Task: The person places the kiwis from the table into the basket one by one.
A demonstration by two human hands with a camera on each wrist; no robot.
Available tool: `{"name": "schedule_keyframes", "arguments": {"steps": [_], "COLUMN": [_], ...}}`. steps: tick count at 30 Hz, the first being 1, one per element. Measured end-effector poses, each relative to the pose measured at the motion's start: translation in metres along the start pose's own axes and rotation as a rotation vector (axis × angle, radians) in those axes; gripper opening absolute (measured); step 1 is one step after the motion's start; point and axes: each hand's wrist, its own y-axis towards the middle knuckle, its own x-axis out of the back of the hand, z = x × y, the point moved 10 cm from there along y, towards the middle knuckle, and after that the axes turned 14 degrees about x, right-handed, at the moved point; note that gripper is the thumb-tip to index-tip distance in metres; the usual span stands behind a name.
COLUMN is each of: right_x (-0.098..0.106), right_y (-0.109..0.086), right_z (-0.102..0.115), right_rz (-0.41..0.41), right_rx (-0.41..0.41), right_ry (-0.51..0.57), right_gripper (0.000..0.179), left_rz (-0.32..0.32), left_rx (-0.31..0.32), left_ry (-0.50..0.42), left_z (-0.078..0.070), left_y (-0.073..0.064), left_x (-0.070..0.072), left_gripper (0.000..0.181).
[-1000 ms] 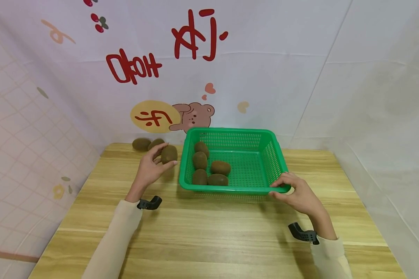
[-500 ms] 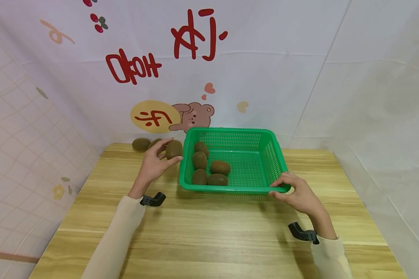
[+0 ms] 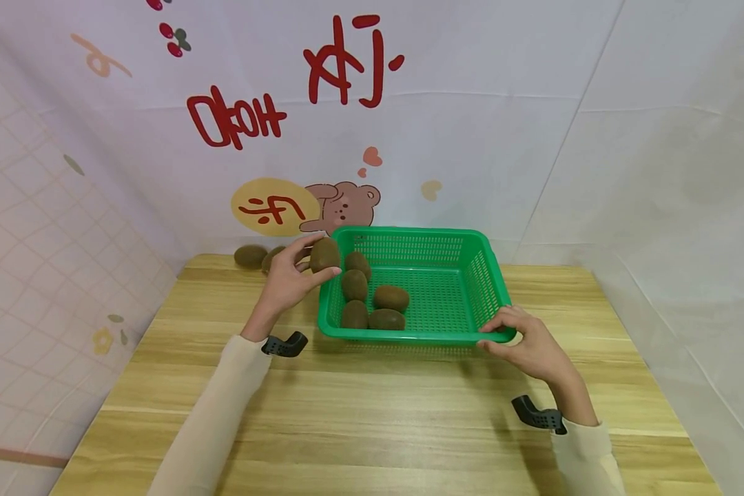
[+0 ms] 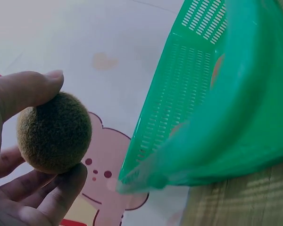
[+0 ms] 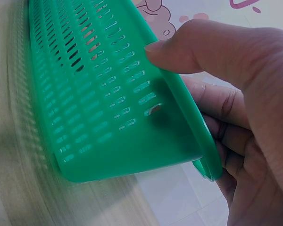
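Note:
My left hand [image 3: 288,279] holds a brown fuzzy kiwi [image 3: 325,255] between thumb and fingers, at the left rim of a green plastic basket [image 3: 409,336]. In the left wrist view the kiwi [image 4: 56,132] is raised beside the basket wall [image 4: 217,136], thumb above it and fingers below. Several kiwis [image 3: 392,298] lie in the left part of the basket. My right hand [image 3: 527,342] grips the basket's near right corner. In the right wrist view its thumb lies outside the rim [image 5: 179,94], with the fingers curled over to the inner side.
Two more kiwis [image 3: 251,256] lie at the back left of the wooden table [image 3: 397,420], one partly hidden behind my left hand. A white printed cloth [image 3: 471,138] hangs right behind the basket, and cloth also borders both sides.
My left hand has carried the kiwi right and upward, from beside the basket to its left rim. The right hand and the basket have stayed in place.

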Motion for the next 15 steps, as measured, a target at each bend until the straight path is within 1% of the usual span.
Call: {"name": "schedule_keyframes", "arguments": {"steps": [9,15], "right_x": [0.002,0.002], "right_y": [0.001,0.001], "right_z": [0.004,0.003], "right_rz": [-0.019,-0.015], "right_rx": [-0.001,-0.013], "right_ry": [0.002,-0.007], "right_gripper": [0.026,0.026], "left_rz": [0.03,0.024], "left_rx": [-0.008,-0.023], "left_ry": [-0.016,-0.019], "left_z": [-0.014,-0.018], "left_y": [0.008,0.015], "left_x": [-0.016,-0.021], "left_gripper": [0.071,0.071]}}
